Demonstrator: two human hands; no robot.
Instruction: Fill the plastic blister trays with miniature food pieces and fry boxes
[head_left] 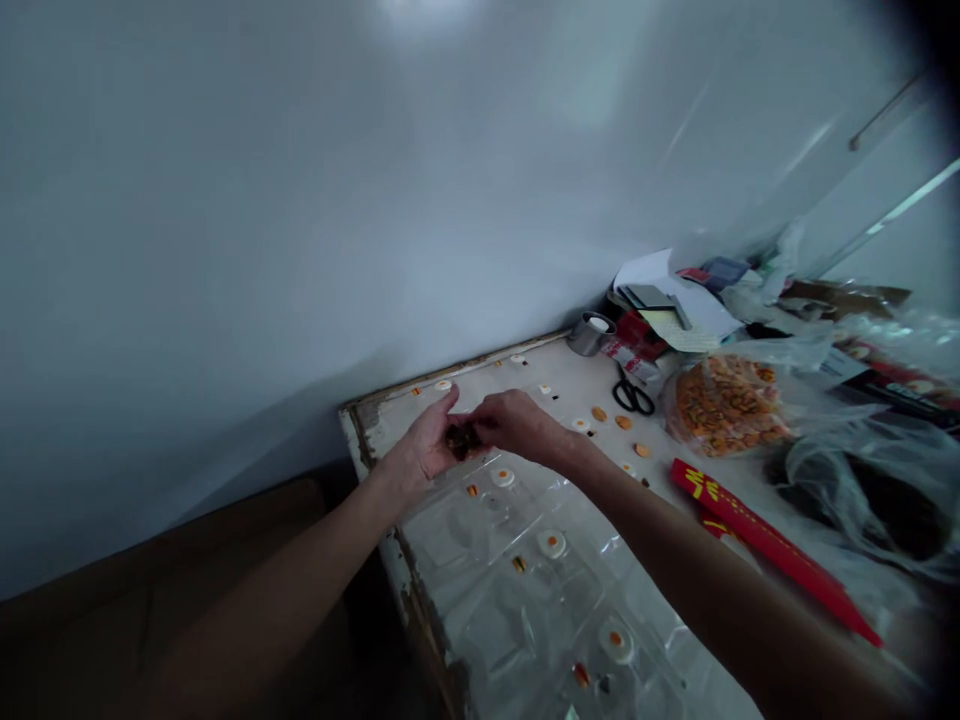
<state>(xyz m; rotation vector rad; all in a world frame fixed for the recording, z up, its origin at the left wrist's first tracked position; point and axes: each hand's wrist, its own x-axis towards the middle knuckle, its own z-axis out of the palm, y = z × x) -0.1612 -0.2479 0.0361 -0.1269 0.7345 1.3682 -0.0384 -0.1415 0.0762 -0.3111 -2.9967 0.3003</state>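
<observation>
My left hand is cupped, palm up, over the far part of the table, with a cluster of small dark brown pieces in it. Fingers pinched together, my right hand reaches into that cluster from the right; what lies between its fingertips is hidden. Below both hands, clear plastic trays lie in rows on the white table. In them sit small fried-egg-shaped pieces and small red-and-yellow pieces, with tiny dark bits beside some.
Right of the trays are several loose orange pieces, black scissors, a metal cup, a bag of orange pieces, a red packet and a bag with dark contents. A pale wall borders the table.
</observation>
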